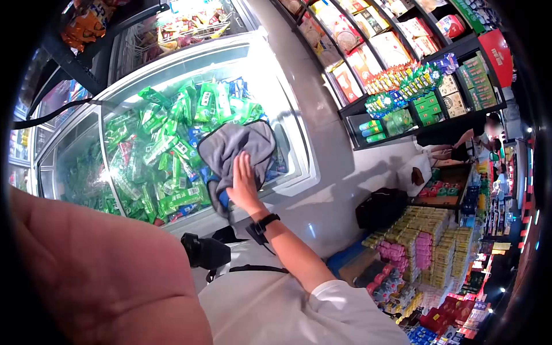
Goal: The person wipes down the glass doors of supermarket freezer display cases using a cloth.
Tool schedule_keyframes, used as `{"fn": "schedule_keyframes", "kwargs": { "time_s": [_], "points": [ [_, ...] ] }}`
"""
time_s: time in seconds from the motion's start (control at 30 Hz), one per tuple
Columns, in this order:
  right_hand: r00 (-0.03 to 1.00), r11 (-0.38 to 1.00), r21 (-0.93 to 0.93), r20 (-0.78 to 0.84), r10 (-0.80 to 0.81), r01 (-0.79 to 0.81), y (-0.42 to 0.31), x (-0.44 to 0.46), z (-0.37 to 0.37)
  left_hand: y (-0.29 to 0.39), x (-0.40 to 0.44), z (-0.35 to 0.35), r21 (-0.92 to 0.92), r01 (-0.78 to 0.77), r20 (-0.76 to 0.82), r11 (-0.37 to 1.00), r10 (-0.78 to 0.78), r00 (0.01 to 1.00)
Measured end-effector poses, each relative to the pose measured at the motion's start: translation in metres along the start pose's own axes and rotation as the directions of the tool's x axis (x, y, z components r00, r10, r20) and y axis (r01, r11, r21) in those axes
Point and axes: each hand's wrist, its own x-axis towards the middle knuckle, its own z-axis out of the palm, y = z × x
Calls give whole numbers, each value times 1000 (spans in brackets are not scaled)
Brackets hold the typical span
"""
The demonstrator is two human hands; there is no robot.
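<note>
My right hand (244, 185) lies with its fingers stretched out flat on a grey cloth (238, 141) with dark edging. The cloth rests on the glass lid of a chest freezer (307, 161), near its right end, and a folded flap hangs below my palm. Under the glass lie many green-wrapped ice pops (184, 198), with some blue and red packs among them. A black band (266, 222) circles my right wrist. Very close to the camera, my left hand (109, 270) fills the lower left; its fingers are out of sight.
A second freezer with a wire basket (190, 29) adjoins at the top. A black cable (57, 115) crosses at the left. Shelves of boxed goods (391, 49) stand across the tiled floor (328, 115). Stacked drink packs (425, 241) and a black bag (379, 208) are at the right; people appear farther off.
</note>
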Motion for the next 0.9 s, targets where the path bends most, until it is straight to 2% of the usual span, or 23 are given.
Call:
{"fn": "schedule_keyframes", "kwargs": {
  "time_s": [0.07, 0.13, 0.2, 0.27, 0.33, 0.4, 0.47, 0.53, 0.63, 0.73, 0.8, 0.9],
  "points": [
    [955, 978, 45, 214, -207, 202, 8, -16, -21, -5, 2, 10, 13, -3, 10, 1000, 2, 1000],
    [886, 952, 30, 358, -294, 304, 37, -17, -45, -8, 5, 25, 29, -13, 20, 999, 13, 1000],
    [922, 947, -17, 232, -309, 322, 72, -11, -62, -7, 9, 40, 42, -22, 14, 999, 22, 1000],
    [971, 956, -173, 77, -226, 237, 119, -4, -74, -4, 16, 57, 39, -13, 19, 999, 12, 1000],
    [995, 987, -127, 10, -100, 101, 142, 2, -107, -4, 23, 76, 27, 17, 21, 999, -17, 1000],
    [977, 965, -155, 70, -202, 211, 156, -3, -115, -5, 30, 95, 26, 22, 23, 999, -22, 999],
    [980, 959, -205, 42, -193, 197, 152, -16, -105, -5, 32, 113, 48, 18, 23, 999, -19, 1000],
    [965, 921, -296, 16, -260, 253, 149, -24, -86, -7, 36, 131, 59, 1, 25, 998, -3, 1000],
    [853, 863, -66, 207, -478, 500, 137, -24, -97, -5, 44, 155, 64, -12, 25, 998, 11, 1000],
    [730, 764, 8, 288, -620, 646, 155, -2, -134, -4, 55, 172, 62, 10, 35, 998, -13, 999],
    [821, 840, -13, 221, -526, 542, 184, 7, -142, 1, 60, 174, 76, 34, 38, 997, -37, 999],
    [887, 899, -87, 228, -401, 429, 183, 3, -144, 5, 66, 179, 92, 57, 42, 994, -61, 997]
  ]
}}
